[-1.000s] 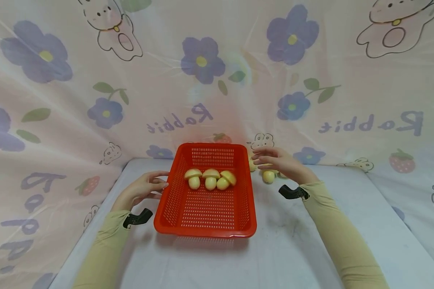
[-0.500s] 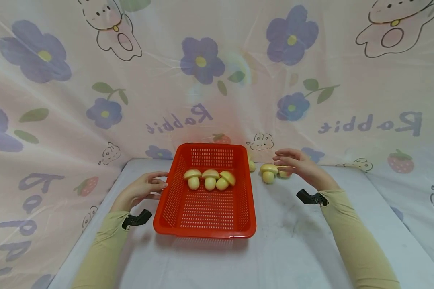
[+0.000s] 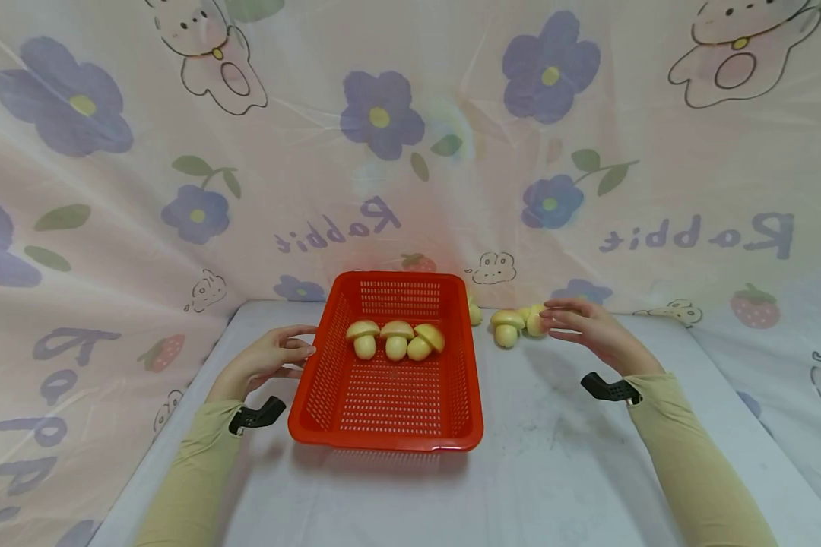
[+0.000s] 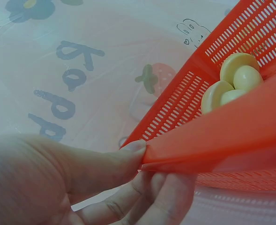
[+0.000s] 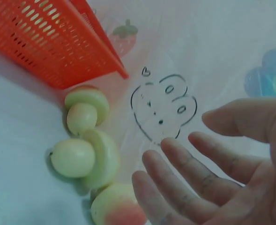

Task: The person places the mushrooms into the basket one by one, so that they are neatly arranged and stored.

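Note:
A red plastic basket with slotted walls stands in the middle. Three pale yellow toy mushrooms lie side by side inside it. My left hand grips the basket's left rim, thumb above and fingers beneath. To the right, my right hand is held with fingers spread, nothing in it. Near its fingertips lies a rounded yellow piece, whose red blush shows in the right wrist view. Beside that piece is a mushroom. Another mushroom lies close to the basket's right side.
A white table carries everything. Behind and at the left hangs a pale curtain printed with flowers, rabbits and strawberries. Black wrist cameras are strapped over the beige sleeves.
My right hand has drawn away from the basket's right rim, moving right and slightly toward me, uncovering the mushrooms there. The left hand and basket have stayed in place.

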Demonstrator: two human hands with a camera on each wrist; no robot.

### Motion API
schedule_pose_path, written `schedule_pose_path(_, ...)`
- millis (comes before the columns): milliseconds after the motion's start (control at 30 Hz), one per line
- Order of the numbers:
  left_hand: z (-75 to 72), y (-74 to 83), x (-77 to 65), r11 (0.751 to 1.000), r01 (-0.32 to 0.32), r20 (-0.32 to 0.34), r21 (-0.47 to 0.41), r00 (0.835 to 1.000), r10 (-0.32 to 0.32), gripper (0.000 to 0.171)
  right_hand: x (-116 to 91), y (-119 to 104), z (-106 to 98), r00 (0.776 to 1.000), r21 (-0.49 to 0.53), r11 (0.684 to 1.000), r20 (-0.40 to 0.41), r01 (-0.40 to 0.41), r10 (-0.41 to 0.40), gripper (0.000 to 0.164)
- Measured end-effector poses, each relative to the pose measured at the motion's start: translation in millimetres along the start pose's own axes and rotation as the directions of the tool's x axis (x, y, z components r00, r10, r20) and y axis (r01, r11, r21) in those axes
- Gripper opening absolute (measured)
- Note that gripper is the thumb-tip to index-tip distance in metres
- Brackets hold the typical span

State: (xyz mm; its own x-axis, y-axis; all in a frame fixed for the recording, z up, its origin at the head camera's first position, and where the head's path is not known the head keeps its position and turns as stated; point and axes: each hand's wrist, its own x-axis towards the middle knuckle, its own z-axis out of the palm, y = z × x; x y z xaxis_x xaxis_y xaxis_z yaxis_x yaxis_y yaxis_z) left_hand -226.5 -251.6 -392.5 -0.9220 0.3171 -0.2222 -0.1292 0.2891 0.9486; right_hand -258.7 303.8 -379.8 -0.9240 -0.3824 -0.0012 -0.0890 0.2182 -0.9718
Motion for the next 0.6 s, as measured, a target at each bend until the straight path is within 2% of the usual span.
schedule_pose_path(167, 0.2, 0.5, -1.0, 1.000, 0.005, -0.004, 0.000, 1.000, -0.005, 0.063, -4, 14, -5, 1.000, 0.000, 1.000, -0.007, 0.012, -0.012, 0.054)
schedule_pose_path(267, 0.7, 0.2, -0.9, 1.000, 0.008, -0.005, 0.000, 1.000, -0.008, 0.063, -6, 23, -9, 1.000, 0.015, 1.000, -0.025, -0.017, 0.017, 0.056)
schedule_pose_path(433, 0.5, -0.3, 0.3, 1.000, 0.004, 0.001, -0.007, 1.000, -0.004, 0.063, -11, 38, -13, 0.990, 0.033, 0.996, -0.115, -0.080, 0.083, 0.060)
schedule_pose_path(600, -1.0, 0.3, 0.4, 1.000, 0.007, 0.001, -0.001, 1.000, -0.007, 0.061, -14, 51, -15, 0.969, 0.059, 0.992, -0.216, -0.111, 0.121, 0.059)
